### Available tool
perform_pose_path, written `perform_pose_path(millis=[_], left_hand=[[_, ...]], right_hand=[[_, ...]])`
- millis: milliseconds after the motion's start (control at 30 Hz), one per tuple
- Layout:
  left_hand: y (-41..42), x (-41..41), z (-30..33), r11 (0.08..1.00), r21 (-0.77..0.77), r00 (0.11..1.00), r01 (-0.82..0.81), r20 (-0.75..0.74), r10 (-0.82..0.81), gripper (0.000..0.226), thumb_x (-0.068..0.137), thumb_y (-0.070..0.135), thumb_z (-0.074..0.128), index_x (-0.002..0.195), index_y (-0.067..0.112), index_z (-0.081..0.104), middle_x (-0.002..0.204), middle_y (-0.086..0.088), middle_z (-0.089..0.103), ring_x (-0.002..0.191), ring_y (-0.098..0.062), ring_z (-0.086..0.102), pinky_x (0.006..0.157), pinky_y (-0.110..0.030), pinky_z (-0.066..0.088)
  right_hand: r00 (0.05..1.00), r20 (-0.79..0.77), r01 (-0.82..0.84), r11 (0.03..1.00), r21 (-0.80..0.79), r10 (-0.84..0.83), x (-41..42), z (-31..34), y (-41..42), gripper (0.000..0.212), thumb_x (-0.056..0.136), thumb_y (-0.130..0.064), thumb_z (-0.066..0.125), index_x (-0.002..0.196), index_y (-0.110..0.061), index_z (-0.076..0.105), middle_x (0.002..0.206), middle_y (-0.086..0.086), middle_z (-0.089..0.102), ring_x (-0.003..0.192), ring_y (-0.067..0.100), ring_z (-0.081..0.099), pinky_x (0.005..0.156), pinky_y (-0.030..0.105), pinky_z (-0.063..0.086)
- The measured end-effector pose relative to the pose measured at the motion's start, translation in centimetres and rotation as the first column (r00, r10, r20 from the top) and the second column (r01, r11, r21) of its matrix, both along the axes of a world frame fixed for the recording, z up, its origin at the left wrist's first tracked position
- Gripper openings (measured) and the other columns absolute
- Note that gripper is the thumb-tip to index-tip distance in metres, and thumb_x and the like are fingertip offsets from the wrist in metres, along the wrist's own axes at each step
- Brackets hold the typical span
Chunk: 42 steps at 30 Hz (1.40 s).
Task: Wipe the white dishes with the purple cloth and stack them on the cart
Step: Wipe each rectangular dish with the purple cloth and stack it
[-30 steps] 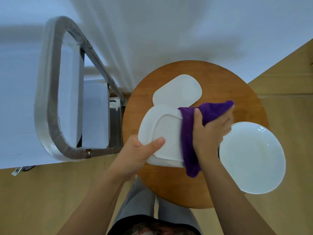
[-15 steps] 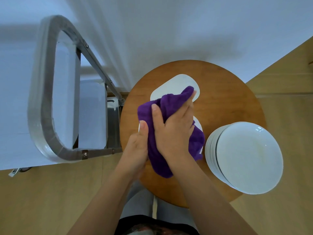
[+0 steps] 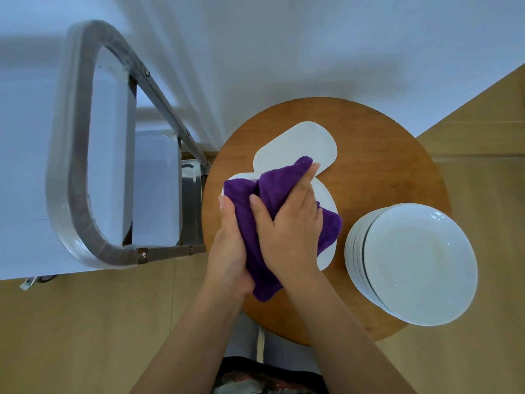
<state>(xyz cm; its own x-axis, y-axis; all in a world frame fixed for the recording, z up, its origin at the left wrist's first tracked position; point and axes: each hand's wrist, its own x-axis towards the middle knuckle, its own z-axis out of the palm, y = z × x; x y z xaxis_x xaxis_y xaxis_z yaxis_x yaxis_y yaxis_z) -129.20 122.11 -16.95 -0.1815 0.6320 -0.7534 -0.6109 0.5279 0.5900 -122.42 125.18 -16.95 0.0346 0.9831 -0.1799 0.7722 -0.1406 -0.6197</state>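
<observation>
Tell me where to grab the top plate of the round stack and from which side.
Judging by its pose, pinch the top plate at its right rim, coming from the right. That edge overhangs the round table with open floor beyond it; the stack's stepped rims crowd the left side.

You are showing no readable text: no lettering, label, brand, number or sign is appearing on the dishes (image 3: 295, 146), cloth (image 3: 272, 191), cart (image 3: 85, 137) or table (image 3: 383, 166).
</observation>
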Motion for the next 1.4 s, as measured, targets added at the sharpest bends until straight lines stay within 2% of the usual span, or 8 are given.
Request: perform_pose_path(millis=[200, 333, 467, 733, 967, 1133, 1267, 1400], left_hand=[[0.1, -1.2, 0.0, 0.993, 0.0, 0.993, -0.114, -0.012, 0.114, 0.038, 0.088, 0.062, 0.035, 0.102, 0.033, 0.056, 0.082, 0.006, 0.075, 0.072, -0.014, 0.072, 0.054, -0.03, 0.058], [-0.5, -1.7, 0.2, 0.998, 0.054, 1.0, 0.013, 0.003, -0.013, 0.057, 0.077, 0.066, 0.032, 0.114, 0.031, 0.057, 0.094, 0.003, 0.075, 0.082, -0.015, 0.072, 0.058, -0.029, 0.057], [-1.3, -2.7, 0.2, 0.987, 0.143, 0.995, 0.08, 0.042, -0.087, 0.056, 0.078, 0.062, 0.032, 0.116, 0.031, 0.059, 0.105, -0.001, 0.073, 0.095, -0.018, 0.07, 0.067, -0.03, 0.058], [-1.2, -3.0, 1.3, 0.941, 0.233, 0.956, 0.244, -0.222, -0.193, 0.044, 0.059, 0.055, 0.064, 0.095, 0.03, 0.064, 0.091, 0.005, 0.075, 0.086, -0.013, 0.072, 0.061, -0.023, 0.056], [-1.2, 0.1, 2.8, 0.801, 0.199, 0.703, 0.565, -0.623, -0.342, 0.024, 0.072, 0.058, 0.056, 0.078, 0.035, 0.054, 0.071, 0.033, 0.064, 0.071, 0.009, 0.064, 0.047, -0.012, 0.05], [0.0, 1.6, 0.9, 0.641, 0.02, 0.368, 0.767, -0.832, -0.415, 0.039, 0.072, 0.068, 0.04, 0.07, 0.031, 0.052, 0.054, 0.014, 0.053, 0.058, -0.005, 0.057, 0.049, -0.013, 0.041], [0.1, 1.5, 0.6, 0.404, -0.217, 0.0, 0.889, -0.881, -0.474, 0.101, 0.075, 0.084, 0.002, 0.137, 0.018, 0.045, 0.126, 0.003, 0.059, 0.117, -0.017, 0.051, 0.093, -0.031, 0.043], [-0.9, 1.8, 1.9, 0.303, -0.431, -0.234, 0.85, -0.824, -0.516, 0.121, 0.052, 0.088, -0.026, 0.152, 0.027, 0.007, 0.159, 0.007, 0.016, 0.146, -0.014, 0.002, 0.115, -0.051, -0.008]], right_hand=[[0.988, -0.058, 0.131, 0.972, -0.195, -0.145, 4.1, -2.3, 0.9, 0.072, 0.091, -0.055, 0.043, 0.147, -0.017, 0.018, 0.152, 0.007, 0.027, 0.139, 0.026, 0.025, 0.114, 0.051, 0.021], [0.94, -0.238, 0.196, 0.957, -0.215, -0.246, 6.3, -3.0, 2.1, 0.048, 0.09, -0.051, 0.048, 0.119, -0.013, 0.047, 0.111, 0.006, 0.059, 0.097, 0.021, 0.058, 0.085, 0.042, 0.05], [0.91, -0.264, 0.259, 0.936, -0.237, -0.319, 7.9, -2.7, 4.0, 0.032, 0.092, -0.051, 0.046, 0.097, -0.019, 0.052, 0.084, -0.006, 0.06, 0.073, 0.009, 0.055, 0.069, 0.03, 0.042], [0.451, -0.416, 0.458, 0.605, -0.652, -0.79, 8.6, -2.6, 5.1, 0.021, 0.083, -0.046, 0.064, 0.078, -0.028, 0.055, 0.077, -0.003, 0.063, 0.074, 0.017, 0.061, 0.06, 0.029, 0.046], [0.101, -0.569, 0.16, 0.577, -0.801, -0.816, 6.2, -1.3, 3.5, 0.037, 0.089, -0.056, 0.049, 0.098, -0.023, 0.065, 0.083, 0.001, 0.072, 0.074, 0.021, 0.069, 0.058, 0.031, 0.053], [0.111, -0.7, -0.01, 0.704, -0.711, -0.705, 5.5, 0.8, 2.1, 0.057, 0.075, -0.071, 0.046, 0.103, -0.025, 0.064, 0.078, 0.001, 0.072, 0.069, 0.014, 0.07, 0.056, 0.029, 0.055], [0.143, -0.694, -0.183, 0.671, -0.719, -0.705, 6.3, 1.3, 1.7, 0.071, 0.056, -0.063, 0.064, 0.114, -0.021, 0.061, 0.1, 0.01, 0.07, 0.09, 0.025, 0.068, 0.074, 0.038, 0.057], [0.103, -0.728, -0.228, 0.696, -0.681, -0.678, 7.4, 1.6, 1.3, 0.048, 0.059, -0.043, 0.067, 0.102, -0.02, 0.064, 0.086, 0.006, 0.073, 0.074, 0.021, 0.07, 0.063, 0.034, 0.057]])
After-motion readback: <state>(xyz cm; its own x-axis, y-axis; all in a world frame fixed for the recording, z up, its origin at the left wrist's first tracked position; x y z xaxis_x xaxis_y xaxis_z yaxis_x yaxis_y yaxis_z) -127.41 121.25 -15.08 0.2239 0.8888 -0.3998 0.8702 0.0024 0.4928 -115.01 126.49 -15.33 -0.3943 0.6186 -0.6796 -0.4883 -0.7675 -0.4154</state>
